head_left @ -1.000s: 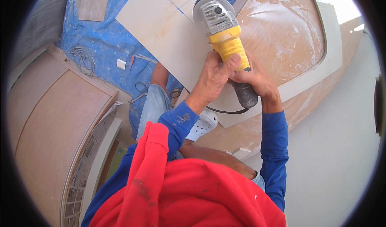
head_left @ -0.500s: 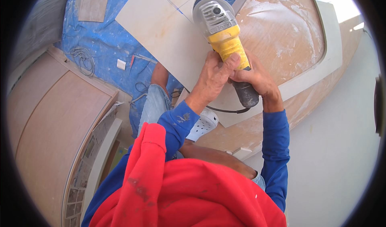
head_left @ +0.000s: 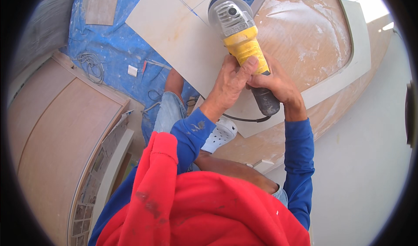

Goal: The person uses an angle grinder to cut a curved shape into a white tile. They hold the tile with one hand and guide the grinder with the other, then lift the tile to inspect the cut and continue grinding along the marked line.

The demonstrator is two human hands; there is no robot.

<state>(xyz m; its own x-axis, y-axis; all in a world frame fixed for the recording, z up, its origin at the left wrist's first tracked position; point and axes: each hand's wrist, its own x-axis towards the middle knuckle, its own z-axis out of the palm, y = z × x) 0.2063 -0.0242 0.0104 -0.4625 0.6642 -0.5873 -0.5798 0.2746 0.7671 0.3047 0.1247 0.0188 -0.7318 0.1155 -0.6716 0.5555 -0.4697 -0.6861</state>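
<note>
Both my hands are wrapped round a yellow and black angle grinder (head_left: 246, 45) with a metal head. My left hand (head_left: 230, 78) grips the left side of its yellow body, thumb laid across the top. Closed round the black rear part is my right hand (head_left: 278, 82). The grinder's head lies over the top of a pale flat panel (head_left: 178, 41), near a curved cutout edge and some thin pencil and blue lines. Its guard hides most of the disc, so contact with the panel cannot be made out. A black cord (head_left: 244, 120) trails from the handle toward my left wrist.
Beneath the panel is a dusty wooden surface (head_left: 305, 32) with a pale curved frame (head_left: 344, 74). A blue tarp (head_left: 117, 50) at the left bears a coiled cable (head_left: 90, 67), a small white square (head_left: 132, 71) and a board (head_left: 103, 4). Curved wooden panelling (head_left: 56, 132) stands left; my white clog (head_left: 220, 135) is below.
Almost nothing differs. The grinder's head has shifted very slightly left, and the view has moved a touch; both hands keep the same grip.
</note>
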